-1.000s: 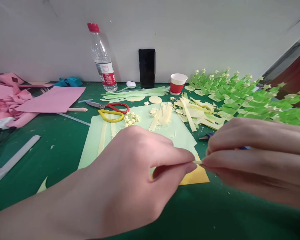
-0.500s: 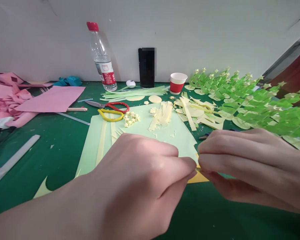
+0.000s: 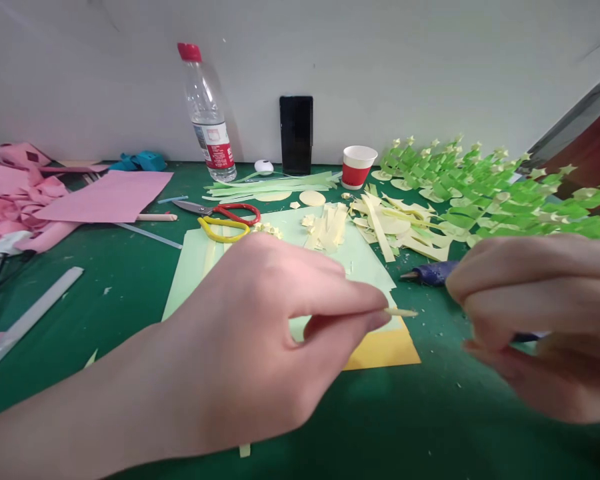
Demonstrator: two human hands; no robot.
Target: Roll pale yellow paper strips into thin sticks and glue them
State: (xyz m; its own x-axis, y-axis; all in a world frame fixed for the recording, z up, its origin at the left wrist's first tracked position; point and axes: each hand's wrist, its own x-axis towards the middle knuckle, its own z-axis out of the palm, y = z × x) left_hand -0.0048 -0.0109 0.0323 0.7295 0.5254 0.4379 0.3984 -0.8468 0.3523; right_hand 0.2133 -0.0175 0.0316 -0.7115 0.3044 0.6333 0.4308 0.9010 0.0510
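My left hand [image 3: 280, 333] is closed in a pinch, thumb against forefinger, on a thin pale yellow paper strip [image 3: 403, 312]. The strip's narrow end sticks out to the right of the fingertips. A pale strip end [image 3: 245, 451] shows below my left wrist; whether it belongs to the same strip I cannot tell. My right hand [image 3: 535, 327] is a little way to the right, fingers loosely curled, thumb slightly apart and nothing visible between them. Behind it lies a dark blue glue gun [image 3: 433, 273], partly hidden. Under my left hand are light green sheets [image 3: 370, 267] and an orange-yellow sheet [image 3: 385, 350].
Scissors [image 3: 225, 223], cut yellow strips [image 3: 327, 227] and paper scraps [image 3: 405, 227] lie beyond my hands. Further back stand a bottle [image 3: 215, 143], a phone [image 3: 297, 137] and a paper cup [image 3: 357, 168]. Green paper plants [image 3: 485, 187] fill the right; pink paper [image 3: 105, 197] lies left.
My right hand has come away from the left fingertips and moved right, uncovering the strip's end. My left hand still pinches the strip. The glue gun's nozzle shows more.
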